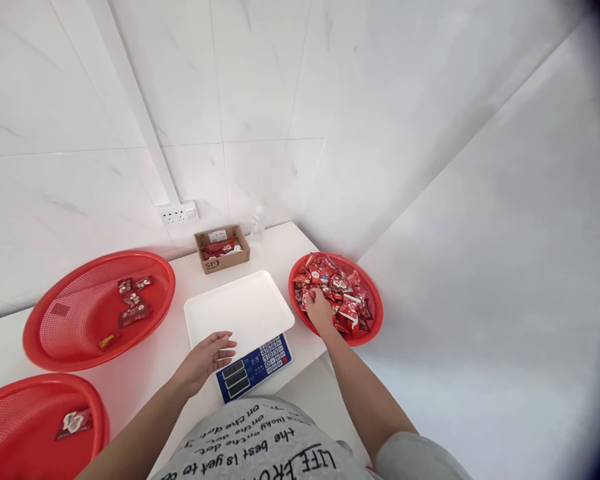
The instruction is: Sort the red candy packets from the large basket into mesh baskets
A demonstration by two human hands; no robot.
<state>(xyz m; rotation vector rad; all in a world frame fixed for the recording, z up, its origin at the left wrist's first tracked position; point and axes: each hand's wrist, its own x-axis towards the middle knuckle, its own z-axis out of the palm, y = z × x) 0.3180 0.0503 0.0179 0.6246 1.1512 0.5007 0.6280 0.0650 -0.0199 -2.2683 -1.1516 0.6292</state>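
Observation:
My left hand (211,360) hovers over the near edge of the white weighing tray (240,303), fingers apart and holding nothing. Below the tray shows the scale's blue panel (254,365) with its displays and number keys. On the right, my right hand (319,311) reaches into a red plastic basket (377,320) heaped with small red snack packets (341,285). Its fingers are bent closed around a red packet (307,295) at the left side of the heap; the fingertips are partly hidden.
Left of the scale stands a red basket (45,353) with several small packets inside. Nearer is another red basket (93,393) with a red packet (74,423). Behind the tray are a cardboard box (225,264) and a clear bottle (258,223). White walls enclose the table.

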